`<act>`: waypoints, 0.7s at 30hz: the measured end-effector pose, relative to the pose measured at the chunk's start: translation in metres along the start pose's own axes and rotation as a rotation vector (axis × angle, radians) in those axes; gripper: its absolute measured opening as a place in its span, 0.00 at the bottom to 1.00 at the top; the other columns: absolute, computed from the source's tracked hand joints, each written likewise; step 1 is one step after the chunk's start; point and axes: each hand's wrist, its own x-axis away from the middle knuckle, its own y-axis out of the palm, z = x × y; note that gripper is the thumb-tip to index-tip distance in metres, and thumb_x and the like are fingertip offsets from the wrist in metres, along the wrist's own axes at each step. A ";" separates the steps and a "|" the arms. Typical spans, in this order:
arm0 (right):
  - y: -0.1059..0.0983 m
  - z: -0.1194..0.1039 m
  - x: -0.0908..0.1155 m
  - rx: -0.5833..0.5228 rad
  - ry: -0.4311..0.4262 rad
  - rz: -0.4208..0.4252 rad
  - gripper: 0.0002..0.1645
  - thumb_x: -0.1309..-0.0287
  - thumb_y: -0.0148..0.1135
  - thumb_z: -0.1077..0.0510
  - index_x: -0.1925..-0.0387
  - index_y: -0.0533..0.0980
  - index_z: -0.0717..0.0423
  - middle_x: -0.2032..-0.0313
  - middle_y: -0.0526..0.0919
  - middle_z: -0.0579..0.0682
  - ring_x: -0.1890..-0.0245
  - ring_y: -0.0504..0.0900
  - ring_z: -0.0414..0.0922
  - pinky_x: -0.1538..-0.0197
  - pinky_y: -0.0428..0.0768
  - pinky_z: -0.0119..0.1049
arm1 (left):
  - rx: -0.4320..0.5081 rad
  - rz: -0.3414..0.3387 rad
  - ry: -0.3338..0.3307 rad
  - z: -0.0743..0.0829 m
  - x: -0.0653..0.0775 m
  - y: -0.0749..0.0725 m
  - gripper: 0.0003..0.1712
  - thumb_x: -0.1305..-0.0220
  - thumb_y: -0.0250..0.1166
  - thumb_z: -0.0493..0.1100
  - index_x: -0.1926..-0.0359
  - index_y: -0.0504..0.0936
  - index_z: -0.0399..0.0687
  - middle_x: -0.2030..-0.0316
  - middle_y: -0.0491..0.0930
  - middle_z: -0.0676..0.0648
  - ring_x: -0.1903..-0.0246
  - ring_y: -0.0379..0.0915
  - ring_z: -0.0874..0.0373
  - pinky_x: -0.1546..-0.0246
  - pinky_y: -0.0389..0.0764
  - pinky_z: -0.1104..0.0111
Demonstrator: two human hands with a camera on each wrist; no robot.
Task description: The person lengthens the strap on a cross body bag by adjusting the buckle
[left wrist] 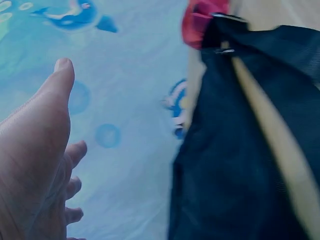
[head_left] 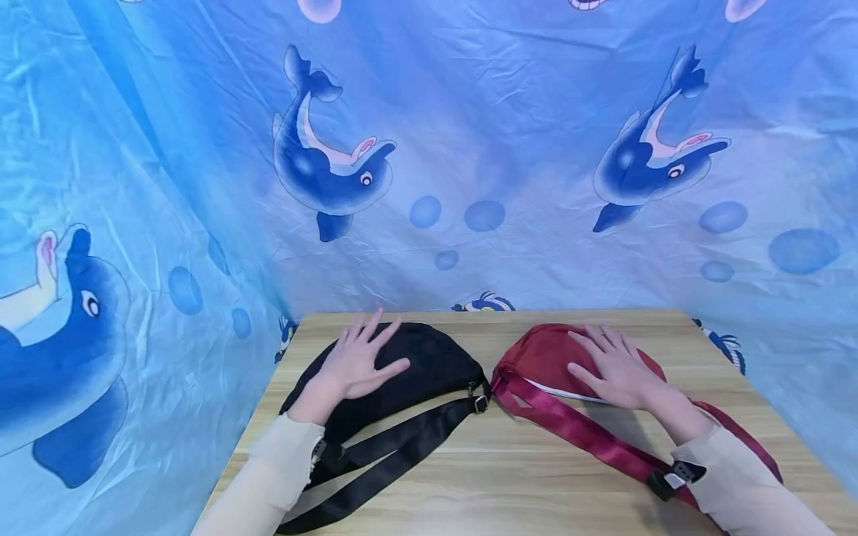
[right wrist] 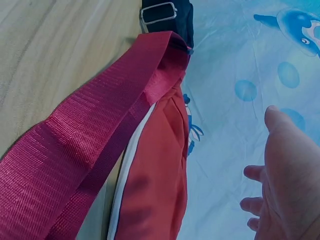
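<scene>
A black waist bag [head_left: 429, 357] lies on the left of the table, its black strap [head_left: 402, 454] trailing toward the front. To its right lies a red waist bag [head_left: 543, 350] with a white zip line and a wine-red strap [head_left: 576, 432]. My left hand [head_left: 358, 361] is spread above the black bag, and the left wrist view shows a gap between that hand [left wrist: 37, 150] and the bag [left wrist: 220, 165]. Over the red bag my right hand [head_left: 620, 368] has its fingers extended; in the right wrist view the hand [right wrist: 290, 175] is apart from the red fabric [right wrist: 160, 165]. Neither hand holds anything.
The bags lie on a wood-grain table [head_left: 496, 491]. A blue sheet [head_left: 509, 134] printed with dolphins and bubbles hangs behind it and along both sides. The bags' inner ends meet near a metal strap buckle [head_left: 480, 403].
</scene>
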 end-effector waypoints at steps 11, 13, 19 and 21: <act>-0.007 -0.015 -0.006 -0.042 -0.108 0.150 0.44 0.24 0.60 0.42 0.18 0.60 0.58 0.19 0.59 0.66 0.19 0.55 0.71 0.23 0.55 0.74 | 0.015 0.097 0.020 0.002 0.012 -0.009 0.50 0.29 0.59 0.75 0.15 0.55 0.65 0.13 0.45 0.43 0.15 0.40 0.34 0.20 0.51 0.32; -0.008 -0.023 -0.009 -0.040 -0.153 0.190 0.44 0.25 0.62 0.44 0.18 0.61 0.57 0.19 0.60 0.65 0.19 0.57 0.69 0.23 0.59 0.73 | 0.020 0.120 0.035 0.005 0.016 -0.014 0.50 0.30 0.60 0.74 0.15 0.55 0.65 0.14 0.46 0.44 0.15 0.41 0.34 0.20 0.53 0.32; -0.004 -0.055 -0.017 -0.034 -0.292 0.246 0.42 0.29 0.68 0.51 0.20 0.64 0.55 0.21 0.67 0.61 0.21 0.65 0.64 0.26 0.68 0.67 | 0.006 0.187 0.078 0.016 0.035 -0.023 0.51 0.30 0.63 0.73 0.15 0.58 0.62 0.15 0.51 0.42 0.18 0.51 0.34 0.23 0.63 0.35; 0.002 -0.069 -0.017 -0.035 -0.337 0.226 0.42 0.30 0.69 0.51 0.21 0.65 0.55 0.21 0.68 0.59 0.21 0.66 0.62 0.25 0.69 0.65 | -0.002 0.212 0.081 0.021 0.042 -0.020 0.50 0.30 0.64 0.72 0.16 0.59 0.61 0.15 0.54 0.43 0.19 0.57 0.35 0.25 0.68 0.37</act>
